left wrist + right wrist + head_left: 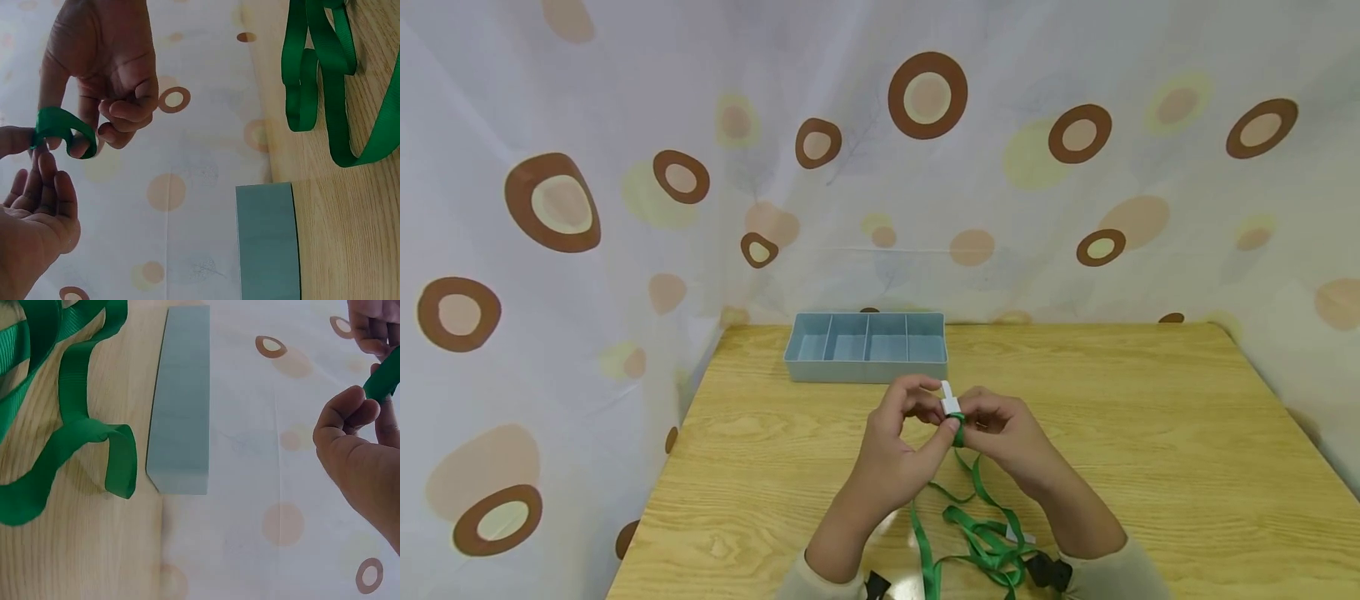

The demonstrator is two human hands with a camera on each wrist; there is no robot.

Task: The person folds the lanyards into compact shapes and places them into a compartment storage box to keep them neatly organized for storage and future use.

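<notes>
In the head view my left hand (898, 454) and right hand (1018, 437) meet above the table, fingertips close together. Between them is the upper part of a green ribbon (958, 427), pinched by both hands. A small white piece (951, 405) with a narrow upright tip sticks up above the ribbon; its kind cannot be told. In the left wrist view the ribbon (56, 122) bends in a loop around fingers of the right hand (106, 56), and the left hand (37, 225) touches it from below. The right wrist view shows the right hand (359, 447) pinching the ribbon (382, 378).
Loose coils of the ribbon (988, 550) hang and lie on the wooden table (1150, 467) below the hands, with a small white tag (1020, 535) among them. A grey-blue tray (867, 372) with several compartments stands at the back, before a patterned curtain (970, 192).
</notes>
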